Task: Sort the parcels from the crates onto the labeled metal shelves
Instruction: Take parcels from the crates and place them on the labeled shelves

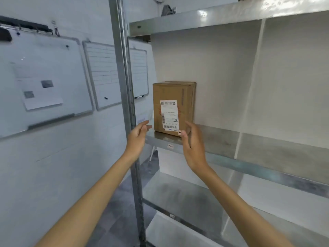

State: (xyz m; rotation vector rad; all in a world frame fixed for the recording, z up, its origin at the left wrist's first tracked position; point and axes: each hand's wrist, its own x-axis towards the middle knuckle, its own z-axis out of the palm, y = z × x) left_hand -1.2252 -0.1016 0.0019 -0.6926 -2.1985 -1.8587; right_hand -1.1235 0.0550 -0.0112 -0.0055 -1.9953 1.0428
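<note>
A brown cardboard parcel [173, 107] with a white shipping label stands upright at the left end of the middle metal shelf [267, 157]. A small label tag [170, 146] marks the shelf's front edge just below it. My left hand [138, 138] hovers a little to the left of the parcel, fingers relaxed and apart from it. My right hand [193, 148] is at the parcel's lower right corner, fingers loosely extended; its thumb lies close to the front corner, and I cannot tell if it touches.
A steel upright post [124, 77] rises just left of the parcel, between my arms. An upper shelf [213, 18] and a lower shelf [187, 198] frame the unit. Two whiteboards [44, 82] hang on the left wall. The shelf right of the parcel is bare.
</note>
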